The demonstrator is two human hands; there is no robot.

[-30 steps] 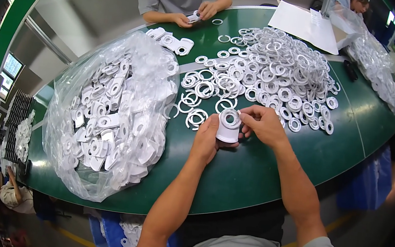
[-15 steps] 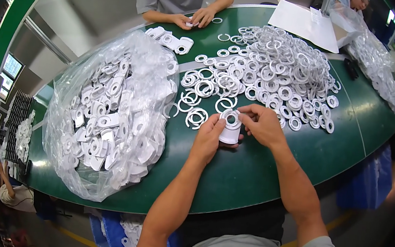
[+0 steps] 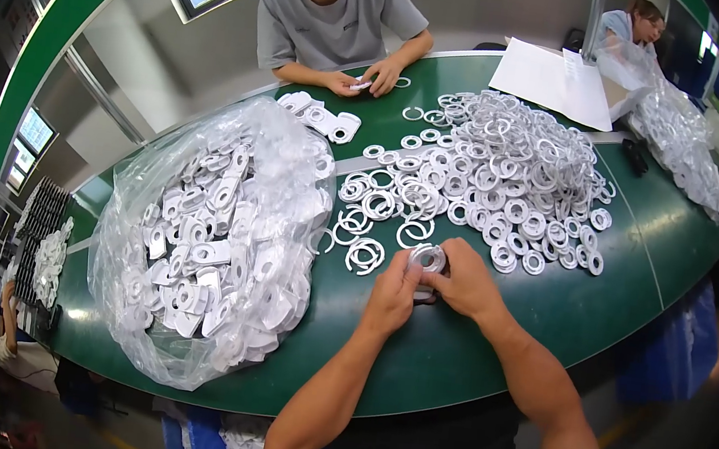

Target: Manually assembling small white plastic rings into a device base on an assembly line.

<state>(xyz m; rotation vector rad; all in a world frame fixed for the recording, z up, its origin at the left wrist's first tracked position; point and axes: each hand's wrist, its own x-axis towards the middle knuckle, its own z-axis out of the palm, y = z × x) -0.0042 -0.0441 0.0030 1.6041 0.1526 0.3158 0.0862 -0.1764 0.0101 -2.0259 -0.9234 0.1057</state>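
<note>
Both my hands are closed around one white plastic part with a ring-shaped top, held above the near side of the green table. My left hand grips its left side, with the thumb near the ring. From the right, my right hand presses its thumb and fingers against the ring's edge. Much of the part is hidden behind my fingers. Just beyond my hands lie loose white open rings and a large heap of white rings.
A clear plastic bag full of white flat parts with holes stands on the left. Across the green table, a person handles a small white part beside several finished-looking pieces. White paper sheets and another plastic bag lie far right.
The view has tilted up, so the scene sits lower. My right hand has closed in around the part, and the part has turned, with its ring now tilted and its lower body mostly covered.
</note>
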